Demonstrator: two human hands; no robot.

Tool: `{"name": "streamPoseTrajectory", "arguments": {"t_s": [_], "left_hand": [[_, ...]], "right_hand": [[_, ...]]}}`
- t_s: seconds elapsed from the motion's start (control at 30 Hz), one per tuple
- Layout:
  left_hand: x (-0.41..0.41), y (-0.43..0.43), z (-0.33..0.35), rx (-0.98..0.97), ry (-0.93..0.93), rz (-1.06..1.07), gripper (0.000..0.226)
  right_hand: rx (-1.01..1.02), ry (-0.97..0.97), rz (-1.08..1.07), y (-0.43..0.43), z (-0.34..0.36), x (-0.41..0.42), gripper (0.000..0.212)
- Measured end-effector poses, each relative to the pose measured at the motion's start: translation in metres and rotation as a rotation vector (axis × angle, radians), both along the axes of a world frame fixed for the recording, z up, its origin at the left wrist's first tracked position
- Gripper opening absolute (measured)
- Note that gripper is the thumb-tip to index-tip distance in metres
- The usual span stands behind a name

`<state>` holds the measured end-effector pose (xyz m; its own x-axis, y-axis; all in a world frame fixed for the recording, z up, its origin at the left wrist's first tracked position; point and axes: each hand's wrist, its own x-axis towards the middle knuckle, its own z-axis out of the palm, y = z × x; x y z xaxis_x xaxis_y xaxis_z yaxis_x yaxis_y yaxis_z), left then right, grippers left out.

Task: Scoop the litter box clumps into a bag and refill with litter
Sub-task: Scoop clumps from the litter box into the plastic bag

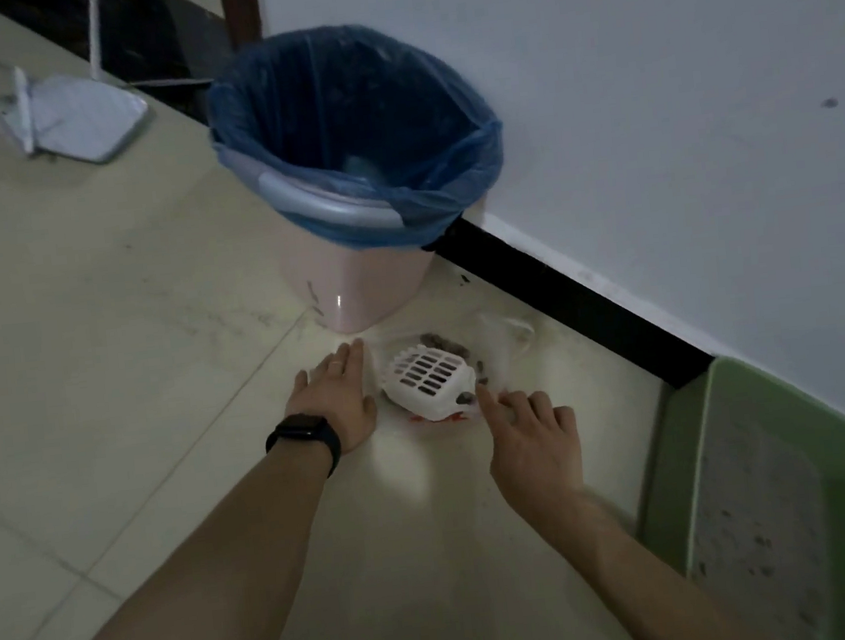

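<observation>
We read this as mid-task, scooping stage mostly done, refill not started. The white slotted scoop (428, 373) lies flat on the floor (103, 350) on top of a thin clear plastic bag (509, 334), just in front of the pink bin (355, 285) and near the black baseboard (589, 303). Dark clumps (441, 344) sit on the bag at the scoop's far edge, with a couple more at its right edge, so waste is out of the box but loose on the bag, which is neither gathered nor tied.

The left hand (335, 400), with a black watch (303, 432) on its wrist, lies flat just left of the scoop, fingers (350, 363) straight and together, pressing the floor or the bag edge; too dim to tell which. The right hand (535, 438) is at the scoop's near-right corner, index finger (490, 401) stretched out to the scoop's rim or a clump there, the others loosely bent. We see nothing held in it.

The green litter box (706, 447) sits at the right edge of the view against the wall, well apart from the scoop. The grey litter (767, 493) in it looks thin and has dark specks, so we judge a few bits may still need scooping. No litter supply is in view. The bin's blue liner (337, 96) looks nearly empty.

Left, in our judgement: gather the stray clumps, close the bag, bin it, then refill the box.
</observation>
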<state>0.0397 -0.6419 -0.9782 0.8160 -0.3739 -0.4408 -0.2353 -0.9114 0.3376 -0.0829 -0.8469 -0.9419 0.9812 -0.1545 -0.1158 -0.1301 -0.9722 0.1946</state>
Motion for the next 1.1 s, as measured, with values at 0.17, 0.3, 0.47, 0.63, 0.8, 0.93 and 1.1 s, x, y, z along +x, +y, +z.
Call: {"name": "streamPoseTrajectory", "arguments": {"t_s": [0.17,0.3,0.47,0.63,0.8,0.93,1.1], "left_hand": [[-0.003,0.000,0.014,-0.169,-0.124,-0.137,0.067],[-0.008,-0.006,0.010,-0.188,-0.121,-0.149,0.064],[-0.010,-0.015,0.001,-0.217,-0.148,-0.201,0.069],[-0.015,-0.022,0.003,-0.275,-0.147,-0.125,0.074],[-0.015,-0.021,0.007,-0.285,-0.150,-0.073,0.072],[-0.020,-0.021,0.003,-0.277,-0.126,-0.062,0.072],[-0.020,-0.023,-0.004,-0.284,-0.151,-0.096,0.074]], "right_hand": [[-0.017,-0.012,0.026,0.008,0.001,0.005,0.078],[-0.004,-0.065,0.033,0.011,-0.002,0.005,0.077],[0.000,-0.114,0.043,0.015,-0.004,0.006,0.077],[0.027,-0.168,0.029,0.020,-0.003,0.011,0.072],[0.062,-0.216,0.031,0.020,-0.002,0.014,0.068],[0.089,-0.203,0.019,0.021,-0.008,0.009,0.068],[0.083,-0.223,0.002,0.017,-0.008,0.006,0.067]]}}
